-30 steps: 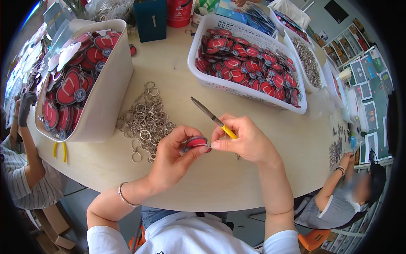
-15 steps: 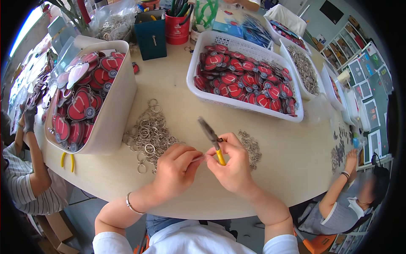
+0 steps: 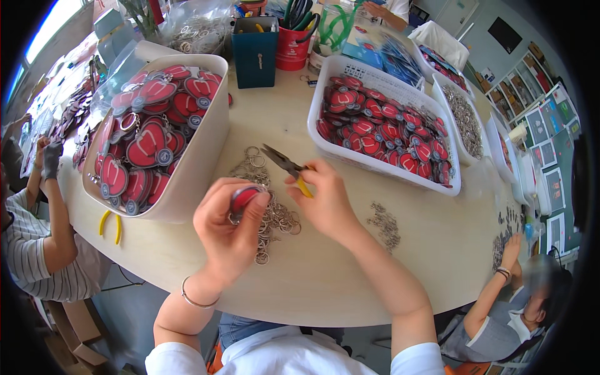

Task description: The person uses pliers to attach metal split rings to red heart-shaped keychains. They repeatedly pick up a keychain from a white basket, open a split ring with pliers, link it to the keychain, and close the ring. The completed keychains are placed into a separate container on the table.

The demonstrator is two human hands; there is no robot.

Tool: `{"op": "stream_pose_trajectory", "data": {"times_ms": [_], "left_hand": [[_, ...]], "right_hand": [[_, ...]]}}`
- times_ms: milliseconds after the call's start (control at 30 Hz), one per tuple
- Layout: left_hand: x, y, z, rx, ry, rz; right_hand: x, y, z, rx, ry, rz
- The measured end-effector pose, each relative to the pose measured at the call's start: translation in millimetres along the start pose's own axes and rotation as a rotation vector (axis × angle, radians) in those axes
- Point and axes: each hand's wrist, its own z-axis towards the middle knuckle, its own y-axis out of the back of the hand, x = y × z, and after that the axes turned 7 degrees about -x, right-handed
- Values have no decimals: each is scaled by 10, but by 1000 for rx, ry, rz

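My left hand (image 3: pixel 226 222) is closed around a red keychain charm (image 3: pixel 245 197) with a clear edge, held above the table near the tall bin. My right hand (image 3: pixel 328 199) grips pliers (image 3: pixel 284 163) with yellow handles, their dark jaws pointing up and to the left. The pliers' jaws are apart from the charm. Under and between my hands lies a heap of silver key rings (image 3: pixel 278 220), partly hidden by the left hand. A smaller pile of fine metal links (image 3: pixel 384 226) lies right of my right forearm.
A tall cream bin (image 3: pixel 199 156) of red charms stands left, a white basket (image 3: pixel 375 167) of them right. Yellow-handled pliers (image 3: pixel 110 226) lie by the bin. A teal box (image 3: pixel 255 59) and red cup (image 3: pixel 292 50) stand behind. Co-workers sit at both sides.
My hands, close together before, have parted. The left has moved left toward the bin with the charm, now facing up; the right has lifted the pliers, tilting them further left. The view has shifted.
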Motion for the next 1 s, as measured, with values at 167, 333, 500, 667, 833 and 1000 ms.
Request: {"op": "stream_pose_trajectory", "data": {"times_ms": [167,333,500,667,833,1000], "left_hand": [[19,75,55,-83,11,-44],[40,51,64,-70,18,-54],[57,-38,-34,23,11,29],[89,-111,-77,56,-13,92],[104,-159,-155,118,46,90],[150,-217,-283,239,75,88]], "right_hand": [[-19,-424,294,89,73,-245],[-92,-481,250,114,46,-291],[-120,-294,82,14,-19,-175],[24,-14,17,-110,-62,-78],[233,401,-58,-67,-227,256],[368,630,-189,-49,-253,385]]}}
